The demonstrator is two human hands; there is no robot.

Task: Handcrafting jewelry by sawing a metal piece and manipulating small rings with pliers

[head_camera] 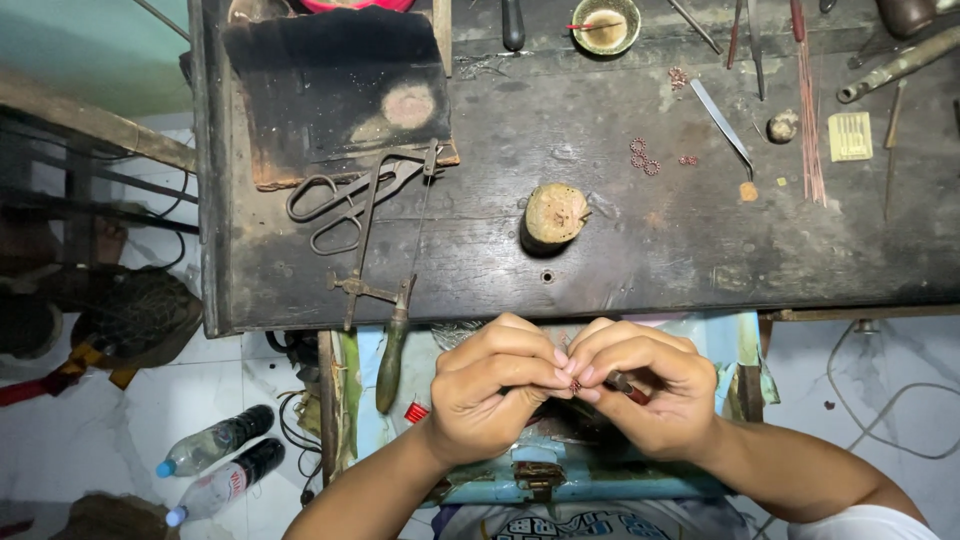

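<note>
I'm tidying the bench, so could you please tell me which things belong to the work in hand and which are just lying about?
In hand:
left hand and right hand pinching a small reddish ring piece
loose rings on the bench

Lying about:
shears
saw frame
wooden stump
small bowl
plastic bottles

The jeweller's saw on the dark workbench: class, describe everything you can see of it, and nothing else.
The jeweller's saw lies flat near the front left of the dark workbench. It has a thin, dark metal frame with a clamp screw, and the blade looks like a fine line. Its greenish, worn handle sticks out past the bench edge toward the person. The frame's far end crosses a pair of metal shears and reaches the scorched block. Neither hand touches it; the left hand is nearest.
</note>
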